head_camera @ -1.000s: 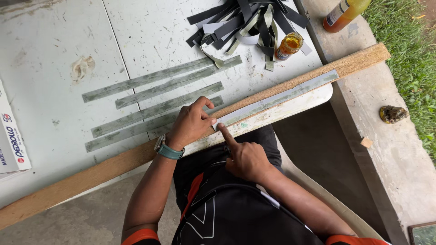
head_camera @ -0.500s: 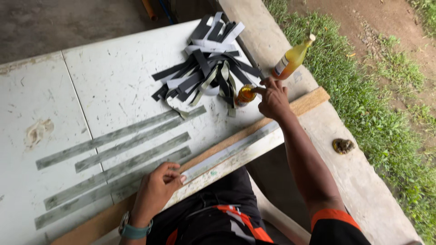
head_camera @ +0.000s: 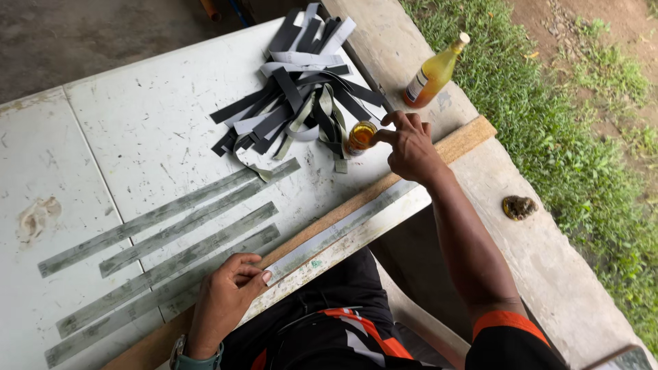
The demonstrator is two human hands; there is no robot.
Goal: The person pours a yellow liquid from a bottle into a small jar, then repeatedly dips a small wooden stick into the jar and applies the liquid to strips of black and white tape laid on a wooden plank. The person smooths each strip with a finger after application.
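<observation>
My left hand (head_camera: 228, 296) presses its curled fingers on the near end of a long grey strip (head_camera: 343, 229) that lies along a wooden batten (head_camera: 439, 152) at the white table's front edge. My right hand (head_camera: 410, 144) reaches out to a small open jar of amber liquid (head_camera: 360, 137), its fingertips at the jar's rim; whether they touch the liquid I cannot tell. Several more grey strips (head_camera: 171, 236) lie flat side by side on the table (head_camera: 137, 123) beyond my left hand.
A tangled heap of dark and pale strips (head_camera: 301, 82) sits at the table's far end, just behind the jar. A bottle of yellow liquid (head_camera: 433, 72) stands on the concrete ledge (head_camera: 548, 274) to the right. Grass lies past the ledge.
My right hand left the strip beside my left hand and reached out to the small jar. My left hand stayed on the strip. The view swung toward the heap and bottle.
</observation>
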